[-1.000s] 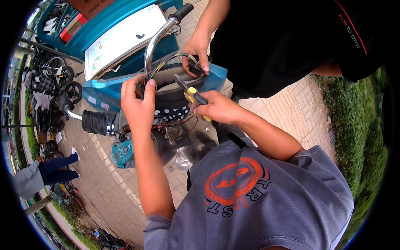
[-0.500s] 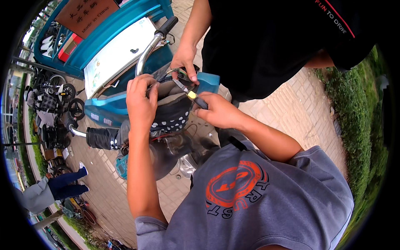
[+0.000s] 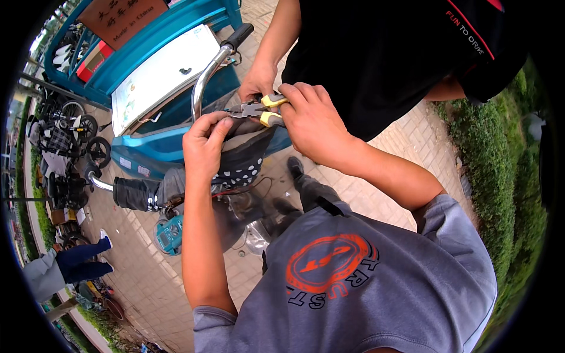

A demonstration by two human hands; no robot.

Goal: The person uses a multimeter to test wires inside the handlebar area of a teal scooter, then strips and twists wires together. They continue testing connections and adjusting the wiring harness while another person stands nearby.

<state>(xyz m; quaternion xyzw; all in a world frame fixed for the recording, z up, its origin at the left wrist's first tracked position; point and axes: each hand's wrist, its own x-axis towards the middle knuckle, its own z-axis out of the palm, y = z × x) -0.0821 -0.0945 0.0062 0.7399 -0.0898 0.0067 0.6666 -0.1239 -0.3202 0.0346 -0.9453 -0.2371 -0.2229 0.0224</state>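
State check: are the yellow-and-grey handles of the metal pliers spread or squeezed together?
Spread: the pliers, in the right hand, show a gap between their handles.

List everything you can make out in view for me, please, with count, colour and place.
Pliers: 1, yellow-and-grey handles, metal head, upper middle
Handlebar ends: 2, chrome, upper middle and left
Polka-dot cover: at least 1, black and white, below pliers
Vehicle body: 1, teal, upper left
Flat panel: 1, white, upper left
Sign: 1, brown, top left
Box: 1, red, top left
Meter: 1, teal, lower left of centre
Parked cycles: several, mostly dark, far left
Hedge: 1, green, right
Paving: tan, beneath
Other people: 2, black clothing top, blue trousers left
Shirt: 1, grey, bottom
Left hand: 1, bare, at pliers' tip
Right hand: 1, bare, holding pliers
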